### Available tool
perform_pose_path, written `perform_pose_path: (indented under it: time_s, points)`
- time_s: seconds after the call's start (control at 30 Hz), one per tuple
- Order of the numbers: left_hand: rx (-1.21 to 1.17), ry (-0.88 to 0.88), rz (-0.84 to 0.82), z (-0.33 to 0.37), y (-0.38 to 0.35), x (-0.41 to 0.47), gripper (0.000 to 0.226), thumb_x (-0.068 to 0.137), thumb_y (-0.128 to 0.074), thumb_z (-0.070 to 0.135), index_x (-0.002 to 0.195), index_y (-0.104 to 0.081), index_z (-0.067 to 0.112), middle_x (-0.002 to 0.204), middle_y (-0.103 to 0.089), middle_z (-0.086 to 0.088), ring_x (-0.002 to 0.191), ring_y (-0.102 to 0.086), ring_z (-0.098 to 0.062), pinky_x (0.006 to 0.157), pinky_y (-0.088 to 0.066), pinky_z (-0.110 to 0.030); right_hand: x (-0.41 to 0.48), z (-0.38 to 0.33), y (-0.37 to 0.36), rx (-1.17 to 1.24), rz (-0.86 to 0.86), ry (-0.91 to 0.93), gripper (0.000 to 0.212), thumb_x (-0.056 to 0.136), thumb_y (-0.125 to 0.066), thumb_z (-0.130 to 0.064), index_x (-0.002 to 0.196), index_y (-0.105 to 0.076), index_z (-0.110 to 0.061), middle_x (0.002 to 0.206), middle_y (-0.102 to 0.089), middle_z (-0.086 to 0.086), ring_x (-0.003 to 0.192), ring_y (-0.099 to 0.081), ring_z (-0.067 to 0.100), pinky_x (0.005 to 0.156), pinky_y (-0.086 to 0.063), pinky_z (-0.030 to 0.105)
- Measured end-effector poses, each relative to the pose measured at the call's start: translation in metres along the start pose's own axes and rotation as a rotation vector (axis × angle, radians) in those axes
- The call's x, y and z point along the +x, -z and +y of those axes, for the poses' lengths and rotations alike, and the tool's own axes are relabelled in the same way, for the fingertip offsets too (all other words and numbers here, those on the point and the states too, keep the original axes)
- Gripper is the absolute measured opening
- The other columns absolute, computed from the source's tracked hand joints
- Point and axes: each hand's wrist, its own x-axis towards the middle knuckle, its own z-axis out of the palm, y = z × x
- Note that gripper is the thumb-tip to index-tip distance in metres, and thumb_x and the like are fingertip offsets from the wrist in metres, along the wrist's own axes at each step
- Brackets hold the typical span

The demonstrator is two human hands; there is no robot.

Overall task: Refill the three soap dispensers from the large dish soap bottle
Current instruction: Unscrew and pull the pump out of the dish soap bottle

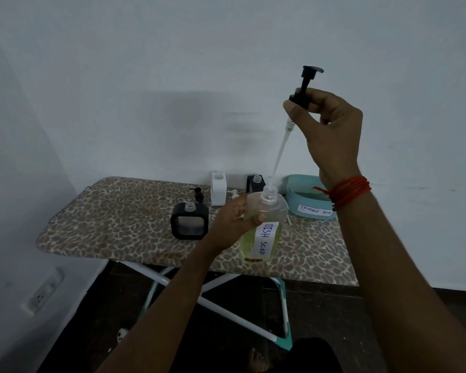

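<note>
Head view: gripping the large soap bottle [264,232] mid-body with the left hand [234,224], tilted over the near side of the table [105,211]; pinching the black pump [306,84] by its collar with the right hand [331,125], tube tip just at the open neck. Best to lift straight, let the tube drip inside, then set aside. Clear plastic, yellow-green liquid, paper label. Open dispensers behind: black square [190,222], white [218,188], black [256,183]. Leopard-print cover.

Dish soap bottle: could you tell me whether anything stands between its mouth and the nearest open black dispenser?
Only the pump, pinched by the right hand: its tube end sits at the mouth of the dish soap bottle. Nothing visible lies between the bottle, gripped by the left hand, and the black dispenser.
</note>
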Motion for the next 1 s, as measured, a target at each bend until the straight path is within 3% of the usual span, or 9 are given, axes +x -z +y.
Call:
perform_pose_path:
  time_s: [0.1, 0.3, 0.43, 0.57, 0.67, 0.73, 0.87, 1.0]
  points:
    - [-0.004, -0.001, 0.003, -0.001, 0.000, 0.000, 0.041, 0.084, -0.072, 0.020, 0.122, -0.062, 0.031, 0.112, -0.074, 0.015, 0.109, -0.069, -0.005, 0.093, -0.055, -0.026, 0.000, -0.001, -0.001, 0.005, -0.022, 0.001, 0.030, 0.081, -0.082, -0.032, 0.105, -0.078, -0.015, 0.098, -0.078, -0.009, 0.096, -0.071, 0.005, 0.090, -0.052, 0.022]
    - [-0.050, 0.000, 0.013, 0.001, -0.003, 0.000, 0.039, 0.083, -0.074, 0.026, 0.118, -0.064, 0.041, 0.112, -0.074, 0.021, 0.108, -0.068, 0.000, 0.086, -0.053, -0.018, -0.003, -0.002, 0.000, -0.016, -0.027, -0.005, 0.026, 0.081, -0.082, -0.033, 0.104, -0.077, -0.021, 0.098, -0.078, -0.010, 0.099, -0.071, 0.007, 0.099, -0.053, 0.039]
    - [-0.061, 0.000, -0.002, 0.005, -0.003, 0.000, 0.038, 0.082, -0.074, 0.035, 0.114, -0.068, 0.054, 0.115, -0.073, 0.021, 0.110, -0.068, -0.001, 0.086, -0.054, -0.018, -0.006, -0.001, 0.001, -0.041, -0.016, 0.018, 0.027, 0.082, -0.081, -0.033, 0.105, -0.077, -0.020, 0.099, -0.078, -0.010, 0.099, -0.071, 0.007, 0.099, -0.053, 0.040]
    - [-0.033, -0.001, -0.015, 0.002, -0.004, 0.002, 0.038, 0.086, -0.073, 0.024, 0.119, -0.066, 0.040, 0.115, -0.075, 0.014, 0.110, -0.069, -0.008, 0.088, -0.056, -0.024, -0.004, -0.002, 0.002, -0.024, -0.047, -0.004, 0.027, 0.079, -0.083, -0.035, 0.103, -0.077, -0.023, 0.097, -0.078, -0.011, 0.098, -0.072, 0.007, 0.097, -0.054, 0.040]
    - [-0.017, 0.010, -0.015, -0.003, -0.004, 0.002, 0.038, 0.088, -0.070, 0.012, 0.122, -0.063, 0.027, 0.112, -0.076, 0.011, 0.108, -0.070, -0.009, 0.088, -0.056, -0.025, 0.000, 0.001, 0.006, -0.024, 0.002, -0.021, 0.039, 0.076, -0.085, -0.041, 0.107, -0.074, -0.020, 0.094, -0.078, -0.014, 0.086, -0.072, 0.009, 0.076, -0.051, 0.028]
    - [-0.003, 0.015, -0.014, -0.006, -0.004, 0.003, 0.038, 0.090, -0.068, 0.003, 0.124, -0.062, 0.018, 0.111, -0.075, 0.009, 0.106, -0.070, -0.008, 0.086, -0.055, -0.023, 0.004, 0.003, 0.009, -0.028, 0.035, -0.036, 0.043, 0.074, -0.087, -0.042, 0.106, -0.073, -0.017, 0.092, -0.079, -0.014, 0.083, -0.072, 0.023, 0.070, -0.051, 0.028]
    - [0.045, 0.039, -0.005, -0.009, -0.007, 0.003, 0.037, 0.092, -0.065, -0.002, 0.125, -0.060, 0.014, 0.113, -0.073, 0.006, 0.104, -0.071, -0.005, 0.084, -0.056, -0.021, 0.016, 0.004, 0.017, 0.025, 0.079, -0.079, 0.037, 0.072, -0.089, -0.035, 0.098, -0.077, -0.013, 0.091, -0.080, -0.004, 0.087, -0.076, 0.023, 0.086, -0.060, 0.045]
    - [0.094, 0.055, -0.003, -0.010, -0.008, 0.005, 0.032, 0.094, -0.067, 0.007, 0.122, -0.062, 0.021, 0.110, -0.074, 0.013, 0.104, -0.071, -0.004, 0.083, -0.056, -0.020, 0.039, 0.005, 0.025, -0.013, 0.141, -0.040, 0.031, 0.071, -0.089, -0.040, 0.093, -0.079, -0.020, 0.081, -0.079, -0.005, 0.079, -0.075, 0.011, 0.084, -0.060, 0.036]
